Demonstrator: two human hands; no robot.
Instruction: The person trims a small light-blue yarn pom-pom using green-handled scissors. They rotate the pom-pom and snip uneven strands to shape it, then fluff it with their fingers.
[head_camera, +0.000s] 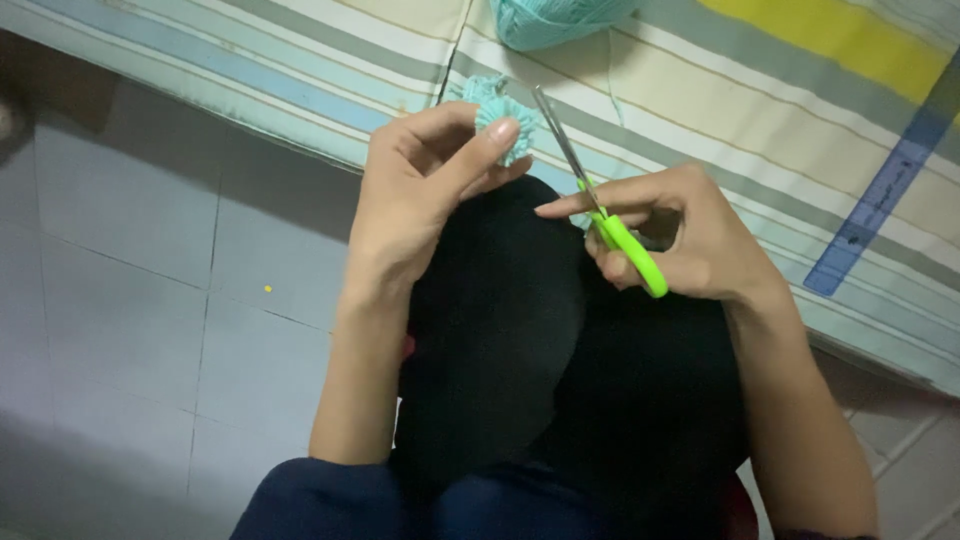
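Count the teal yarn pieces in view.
2. A yarn ball lies on the striped cloth at the top edge, partly cropped; a small pompom sits pinched in the left hand. More may be hidden.

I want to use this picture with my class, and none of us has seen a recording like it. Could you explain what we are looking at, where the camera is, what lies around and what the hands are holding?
There is no machine here: a person works with two bare hands, and one camera worn on the head looks down over their lap, which is covered in dark cloth. The left hand pinches a small fluffy bundle of turquoise yarn between thumb and fingers. The right hand has its grip on scissors with bright green handles; the metal blades point up towards the bundle. Beyond the hands lies a striped cloth, with a ball of turquoise yarn at the top edge and a blue ruler at the right. To the left is a grey tiled floor.
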